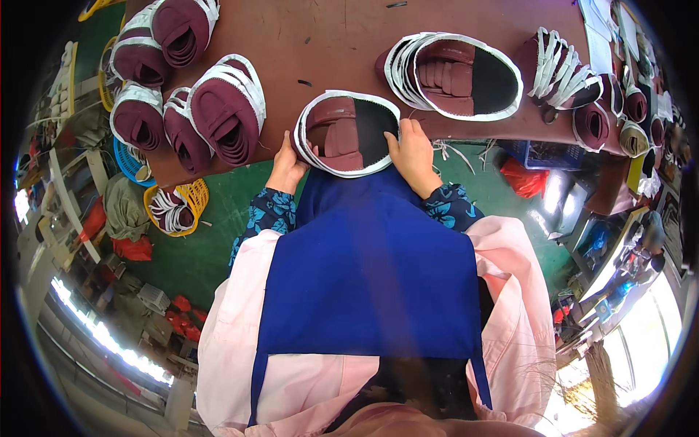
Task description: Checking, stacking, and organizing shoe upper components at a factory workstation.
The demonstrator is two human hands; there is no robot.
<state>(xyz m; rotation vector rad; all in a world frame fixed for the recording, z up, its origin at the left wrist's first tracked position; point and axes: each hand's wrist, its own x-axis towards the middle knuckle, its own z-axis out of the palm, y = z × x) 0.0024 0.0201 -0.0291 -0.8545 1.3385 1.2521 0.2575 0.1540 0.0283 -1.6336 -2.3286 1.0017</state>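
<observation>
I see my left hand [285,169] and right hand [412,154] each grasping one end of a single stack of maroon shoe uppers [348,133] at the table's [320,44] near edge, its long axis running along that edge. How many layers it has I can't tell. Beyond lie one bigger stack [459,74] and five folded bundles [218,109] toward the far left corner.

The scene is evenly and brightly lit, and colours are rendered saturated. Blown-out glare is seen at the lower right and in a strip at the lower left. Straight lines, such as the table [349,44] edge, are bent by fisheye distortion. The corners are blacked out, and detail is smeared toward the rim.
</observation>
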